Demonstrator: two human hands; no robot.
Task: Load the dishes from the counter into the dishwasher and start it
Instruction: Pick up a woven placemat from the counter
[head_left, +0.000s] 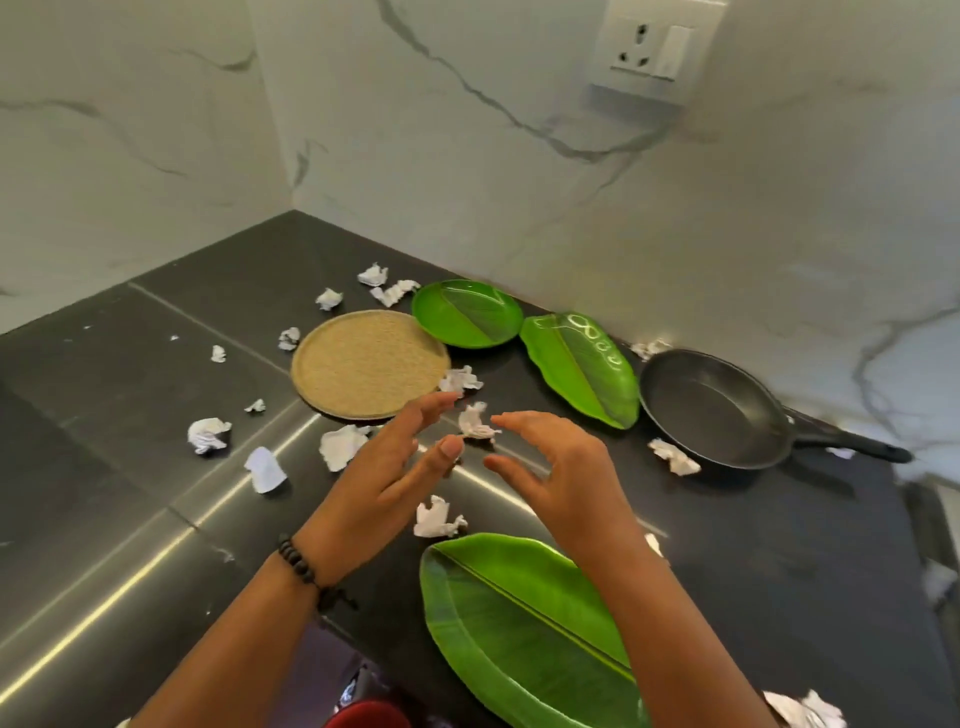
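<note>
our left hand (387, 470) and right hand (558, 475) hover released, fingers spread, grasping nothing, above the counter (156, 415); a paper scrap (475, 422) lies between them, with leaf plates (524, 629), gold plate (369, 362) and pan (717, 408) around.

Gold plate (370, 364), three green plates (467, 313), black pan (714, 408) flat on counter

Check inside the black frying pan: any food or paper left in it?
The frying pan looks bare inside: dark surface, no paper wad or food visible. Its near wall hides a thin strip of the floor. Crumpled paper lies outside on the counter, by its near rim.
</note>
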